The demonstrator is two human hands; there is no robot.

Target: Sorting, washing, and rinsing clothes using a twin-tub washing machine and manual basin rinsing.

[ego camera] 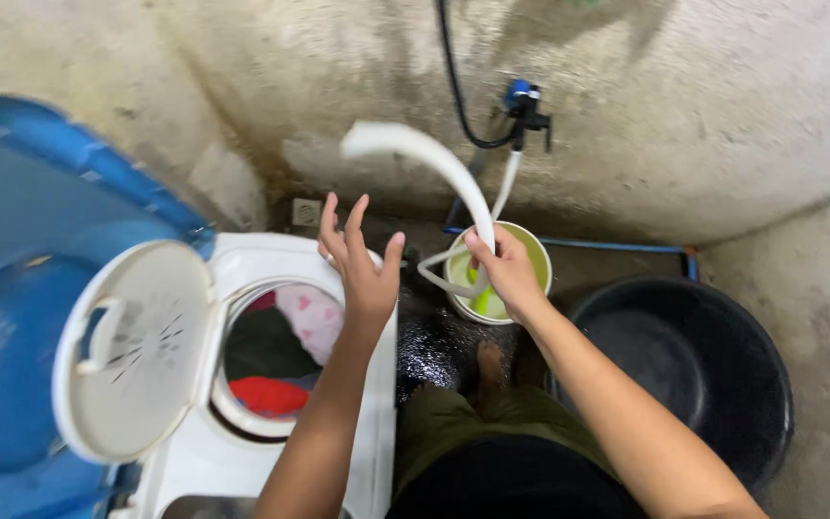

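A white flexible hose (453,178) is gripped near its middle by the right hand (503,269), the fingers clenched around it above a pale green bucket (530,252) — its free end, blurred, arcs up and leftward toward the open tub of a white twin-tub washing machine (377,404). The left hand (362,264) is held up empty, fingers spread, just above the machine's rim and grasping nothing. The step in hand is judged to be the swinging of the hose end across from the bucket to the wash tub, where red, dark and pink-patterned laundry (285,351) is seen lying. What the next move calls for, by this reading, is for the loose end to be caught and steered down inside the round opening.

Little open room is offered: the hinged white lid (132,351) stands open at the tub's left edge, a blue plastic cover (21,240) crowds beyond it, and a black basin (694,370) sits close by the right forearm. The hose's far end is fixed at a blue wall tap (521,96) — its reach is limited by that.
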